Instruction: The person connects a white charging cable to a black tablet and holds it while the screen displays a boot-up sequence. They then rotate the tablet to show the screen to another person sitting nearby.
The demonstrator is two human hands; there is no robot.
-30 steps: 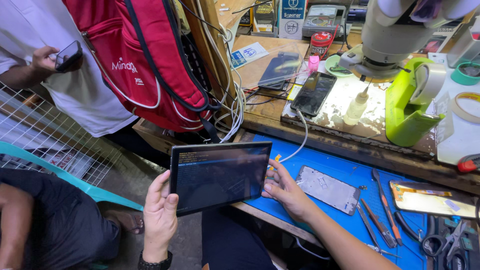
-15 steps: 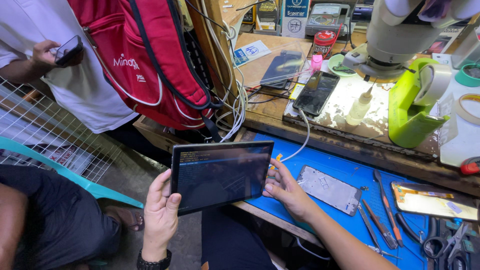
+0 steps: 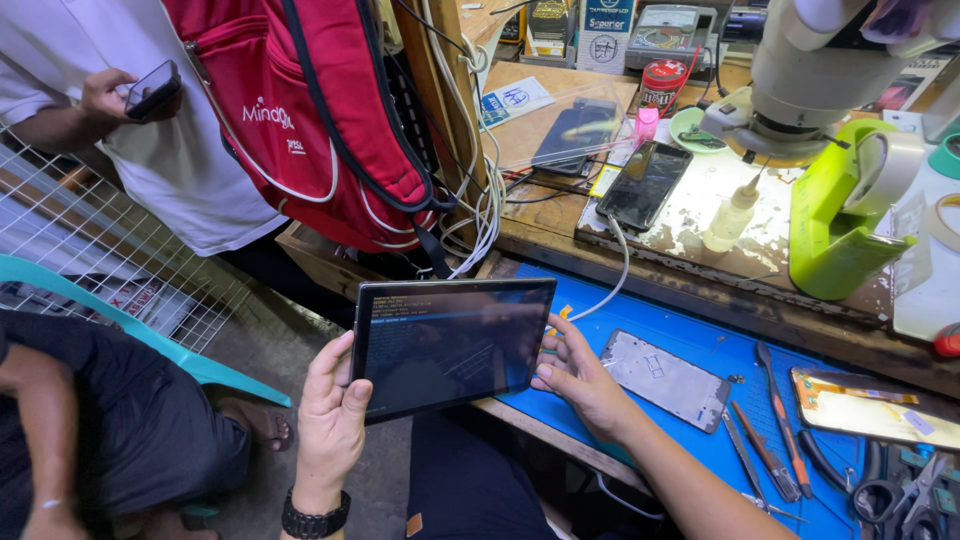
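A red backpack (image 3: 300, 120) hangs at the far left, beside a bundle of white cables. Right of it runs a wooden workbench (image 3: 560, 245) with a microscope (image 3: 810, 70) at the far right and a lime-green tape dispenser (image 3: 835, 230) just below it. Nearer lies one blue work mat (image 3: 690, 340).

The tablet (image 3: 450, 345) is held above the near left edge of that mat, its long axis running left to right, tilted a little so the right end sits farther away. Its dark screen faces up toward the camera, with a small block of pale text in the top left corner and a thin black bezel all round. A white cable runs from the bench toward its right edge.

The left hand (image 3: 330, 425) grips the tablet's left short edge, thumb on the front. The right hand (image 3: 580, 385) holds the right short edge, fingers curled against it.

Two dark phones (image 3: 645, 185) lie on the bench. One bare grey phone frame (image 3: 665, 380) rests on the mat, just right of the right hand. Several screwdrivers and tweezers (image 3: 765, 440) lie farther right.

At the far left, another person's hand holds a phone (image 3: 152, 90).
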